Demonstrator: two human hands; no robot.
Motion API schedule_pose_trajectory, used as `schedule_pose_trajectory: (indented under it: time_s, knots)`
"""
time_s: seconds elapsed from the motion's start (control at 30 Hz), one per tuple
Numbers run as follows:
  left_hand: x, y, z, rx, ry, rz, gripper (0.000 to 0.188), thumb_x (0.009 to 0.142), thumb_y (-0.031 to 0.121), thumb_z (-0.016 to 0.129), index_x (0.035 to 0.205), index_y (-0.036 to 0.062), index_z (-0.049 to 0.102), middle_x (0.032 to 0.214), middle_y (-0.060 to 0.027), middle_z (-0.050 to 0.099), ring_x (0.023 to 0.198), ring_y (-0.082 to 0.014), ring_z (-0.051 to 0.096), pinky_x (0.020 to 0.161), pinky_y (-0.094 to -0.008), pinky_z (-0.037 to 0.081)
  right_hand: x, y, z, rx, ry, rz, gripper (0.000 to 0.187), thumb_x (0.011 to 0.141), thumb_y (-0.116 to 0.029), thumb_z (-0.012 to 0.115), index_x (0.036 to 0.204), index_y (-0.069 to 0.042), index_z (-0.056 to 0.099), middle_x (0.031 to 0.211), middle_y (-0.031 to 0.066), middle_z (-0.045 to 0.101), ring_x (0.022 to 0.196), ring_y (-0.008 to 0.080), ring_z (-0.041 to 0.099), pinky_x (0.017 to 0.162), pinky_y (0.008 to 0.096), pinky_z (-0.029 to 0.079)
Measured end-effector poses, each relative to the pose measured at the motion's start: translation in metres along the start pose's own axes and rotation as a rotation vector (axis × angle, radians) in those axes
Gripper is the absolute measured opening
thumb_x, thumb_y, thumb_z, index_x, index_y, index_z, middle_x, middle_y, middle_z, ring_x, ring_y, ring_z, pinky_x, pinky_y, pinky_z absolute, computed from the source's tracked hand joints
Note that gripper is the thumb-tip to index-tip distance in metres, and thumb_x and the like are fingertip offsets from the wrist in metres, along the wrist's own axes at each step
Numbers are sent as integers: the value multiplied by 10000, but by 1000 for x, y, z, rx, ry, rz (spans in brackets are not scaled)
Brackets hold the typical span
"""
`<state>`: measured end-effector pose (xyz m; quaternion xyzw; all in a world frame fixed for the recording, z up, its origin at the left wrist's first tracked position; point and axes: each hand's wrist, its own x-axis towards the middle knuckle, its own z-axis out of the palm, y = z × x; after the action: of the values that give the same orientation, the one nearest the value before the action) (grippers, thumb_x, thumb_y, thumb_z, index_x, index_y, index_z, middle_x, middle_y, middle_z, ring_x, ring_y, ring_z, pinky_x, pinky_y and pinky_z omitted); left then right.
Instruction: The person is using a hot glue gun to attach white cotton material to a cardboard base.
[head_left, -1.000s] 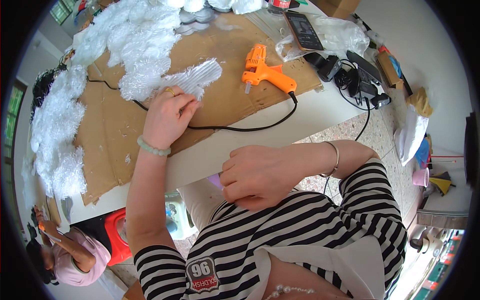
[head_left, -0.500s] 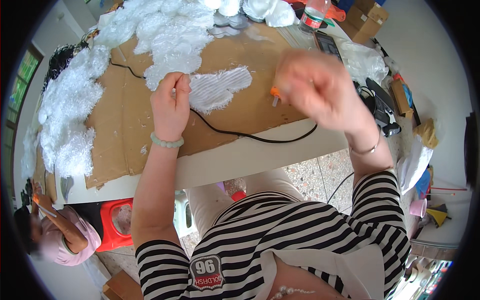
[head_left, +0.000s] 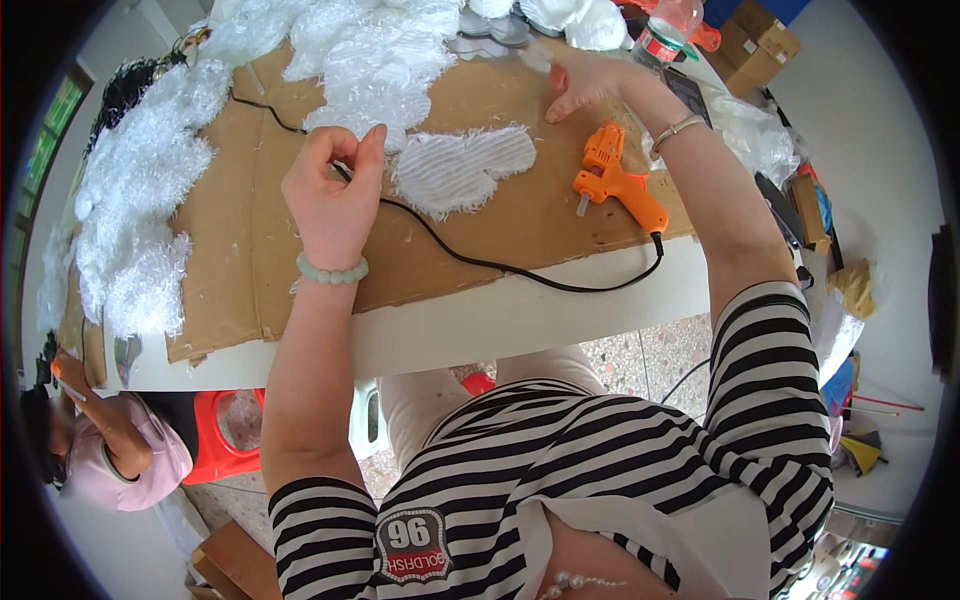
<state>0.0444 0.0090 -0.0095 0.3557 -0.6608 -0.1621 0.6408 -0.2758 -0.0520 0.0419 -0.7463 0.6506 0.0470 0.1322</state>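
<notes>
Since prior frame: R hand [head_left: 585, 85] moved from in front of the glue gun to the far part of the cardboard [head_left: 230, 270], nr. grey cloud-shaped pcs. [head_left: 490, 35].

L-to-R:
White fringe heap [head_left: 140, 220]: L side of counter [head_left: 440, 335].
L hand [head_left: 335, 195]: fingers curled, thumb nr. index; can't tell if grip holds anything. Black cord [head_left: 510, 268] passes beneath.
Ribbed white pc. [head_left: 465, 170]: flat on cardboard, btwn. L hand and gun.
R hand: grip parted, no held item visible; contact unclear.
Orange glue gun [head_left: 615, 180]: on its side, below R forearm.

CAUTION: L hand snagging cord could drag gun; R forearm dropping could knock it. Nozzle, if hot, may burn skin or fringe.
</notes>
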Motion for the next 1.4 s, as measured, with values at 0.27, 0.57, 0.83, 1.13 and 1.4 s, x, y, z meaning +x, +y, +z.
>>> schedule_pose_trajectory:
  time_s: [0.27, 0.57, 0.83, 1.13, 1.4]
  knots:
    - [0, 1, 1, 49, -118, 15, 243, 757, 96, 730, 675, 29, 511, 582, -17, 502, 511, -91, 455, 477, -230, 377, 22, 36, 13, -118, 281, 21, 523, 645, -337, 750, 1024, -6, 606, 1019, 141, 633, 944, 256, 605, 813, 342, 483]
    - [-1, 1, 0, 57, -174, 29, 245, 752, 90, 729, 680, 33, 502, 581, -37, 512, 497, -110, 472, 471, -241, 384, 11, 46, -2, 127, 256, 110, 598, 648, -385, 760, 1068, 13, 609, 1028, 153, 639, 943, 247, 611, 827, 332, 483]
    - [0, -2, 0, 46, -204, 0, 247, 752, 94, 732, 684, 27, 504, 581, -38, 510, 506, -108, 473, 477, -244, 389, 13, 36, 2, 34, -55, 154, 601, 613, -408, 788, 954, 51, 607, 864, 122, 648, 793, 215, 614, 734, 321, 502]
    - [1, 0, 0, 44, -227, -9, 214, 771, 126, 728, 716, 14, 554, 599, -37, 543, 514, -111, 493, 504, -241, 416, -6, 48, -33, 393, 190, -7, 259, 795, -162, 667, 973, 18, 616, 836, 45, 624, 764, 115, 587, 667, 243, 493]
    - [1, 16, 1, -53, -210, -15, 323, 749, 138, 737, 1041, 42, 640, 864, -54, 655, 695, -126, 587, 612, -240, 471, -77, -53, -41, 586, 215, -361, 145, 774, -10, 681, 914, 10, 651, 788, 18, 640, 749, 105, 586, 681, 239, 472]
